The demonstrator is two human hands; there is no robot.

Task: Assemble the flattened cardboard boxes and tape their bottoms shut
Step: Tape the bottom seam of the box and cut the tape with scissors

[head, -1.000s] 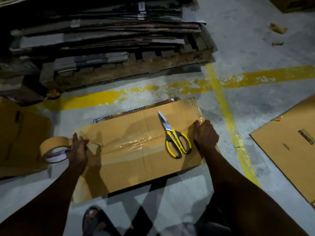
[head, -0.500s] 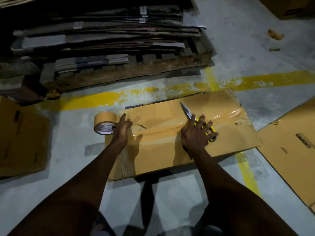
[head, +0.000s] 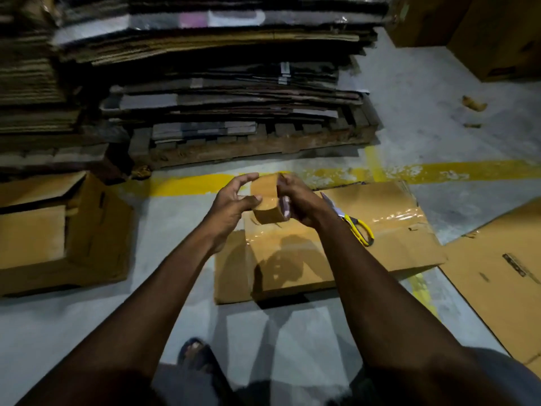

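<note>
Nearest, a sandalled foot [head: 194, 351] stands on the grey floor [head: 73, 332] between the two forearms. Beyond it the box [head: 380, 253] lies on the floor, its upper face shut with glossy clear tape along the seam, and the shadow of the hands falls on its near left part. Scissors [head: 355, 225] with yellow handles rest on the box to the right, blades pointing far and left. Both hands are raised above the box's left far edge with the tape roll [head: 265, 205] between them: the left hand [head: 231, 203] curls round the roll's left side, thumb pressed on its brown outer band, and the right hand [head: 298, 200] grips its right side, fingers wrapped over the rim. At the right a flat sheet [head: 497, 273] of cardboard lies just beside the box. At the left an open carton [head: 58, 230] sits well apart from it. Farther off a worn yellow line [head: 187, 186] crosses the floor, and behind it a wooden pallet [head: 263, 145] carries a tall stack [head: 205, 68] of flattened cardboard. Two small scraps [head: 474, 104] lie on the floor at the far right, near more cartons [head: 497, 39] in the corner.
</note>
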